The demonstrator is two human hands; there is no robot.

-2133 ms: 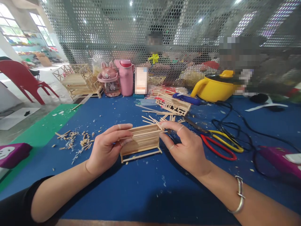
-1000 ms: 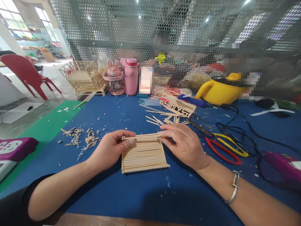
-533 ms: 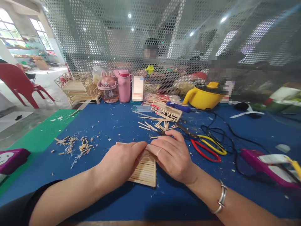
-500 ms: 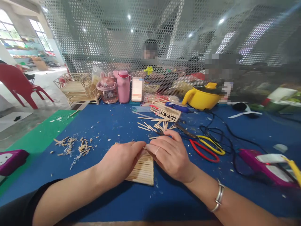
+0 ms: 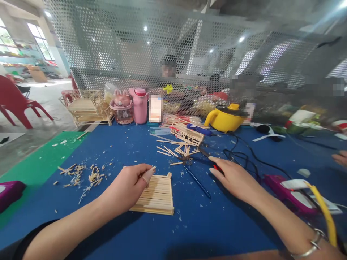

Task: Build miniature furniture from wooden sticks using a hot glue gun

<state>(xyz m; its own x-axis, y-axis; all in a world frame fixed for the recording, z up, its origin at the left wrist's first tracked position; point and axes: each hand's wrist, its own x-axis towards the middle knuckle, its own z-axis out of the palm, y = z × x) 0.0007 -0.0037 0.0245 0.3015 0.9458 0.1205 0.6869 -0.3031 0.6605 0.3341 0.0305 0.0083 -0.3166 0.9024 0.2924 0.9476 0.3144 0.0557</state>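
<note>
My left hand [image 5: 132, 186] is closed in a pinch, with the pale tip of a small wooden stick [image 5: 154, 168] showing at the fingertips. Beneath it lies a flat panel of wooden sticks [image 5: 157, 191], its left part hidden by the hand. My right hand [image 5: 234, 177] reaches over the scissors [image 5: 204, 152], fingers stretched out and thumb apart. A bit of red handle shows between thumb and fingers; the rest of the handles is covered. Between the hands, a slim dark blue rod-like tool [image 5: 197, 182] lies slanted on the table.
Loose sticks [image 5: 165, 150] and a small stick frame [image 5: 187, 133] lie behind. Cut scraps [image 5: 94, 175] are at left. Pink bottles [image 5: 140, 108], a yellow pot [image 5: 226, 119], black cords [image 5: 252, 159] and a purple device [image 5: 290, 191] surround the work. Another person's hand [image 5: 340, 158] shows far right.
My right hand has left the panel and moved right, onto the scissors' handles. My left hand has shifted slightly left, still pinching. The blue rod and more of the panel are now uncovered.
</note>
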